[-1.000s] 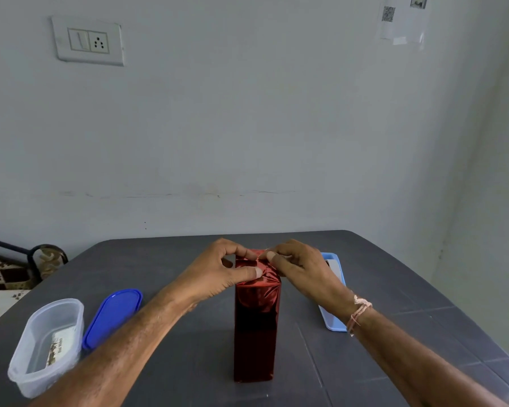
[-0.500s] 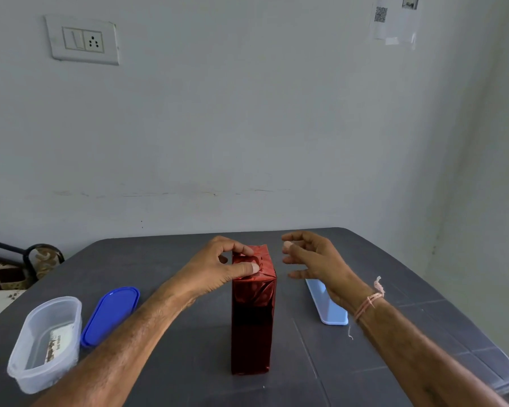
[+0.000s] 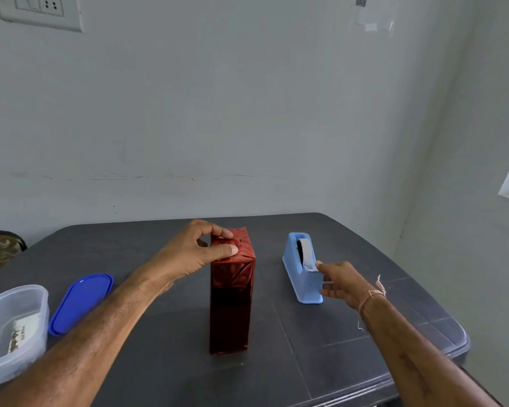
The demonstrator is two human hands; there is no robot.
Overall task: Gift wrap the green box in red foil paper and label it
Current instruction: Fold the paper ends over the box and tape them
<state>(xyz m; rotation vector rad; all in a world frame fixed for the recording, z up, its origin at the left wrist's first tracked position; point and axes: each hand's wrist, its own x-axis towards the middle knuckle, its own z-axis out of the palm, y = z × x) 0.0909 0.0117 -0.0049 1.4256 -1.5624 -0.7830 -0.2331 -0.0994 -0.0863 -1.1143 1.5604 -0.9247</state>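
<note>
Red foil paper (image 3: 232,268) already covers the whole box (image 3: 231,312), which stands upright on its end in the middle of the desk (image 3: 335,348). Its top flaps are folded over and pinned by the left hand (image 3: 188,254), thumb and forefinger curled in and pinching the creased fold at the box's upper edge. The right hand (image 3: 341,282) reaches out to the side with its fingers stretched forward and loosely spread. Its forefinger tip is at the loose tape end (image 3: 312,267) on the pale blue tape dispenser (image 3: 301,277), and it has nothing in its grip as far as can be seen.

The step in hand looks like sealing the top fold. The next move calls for pinching that tape end, drawing off a strip and tearing it on the cutter, while the left hand keeps the flaps down so that the springy foil does not lift.

At the desk's left edge sit a clear plastic tub (image 3: 15,327) and, beside it, a blue lid (image 3: 81,302). A card (image 3: 16,336) in the tub carries dark print, perhaps the label, too small to read. A sheet (image 3: 375,10) on the wall shows a square code, nothing legible.
</note>
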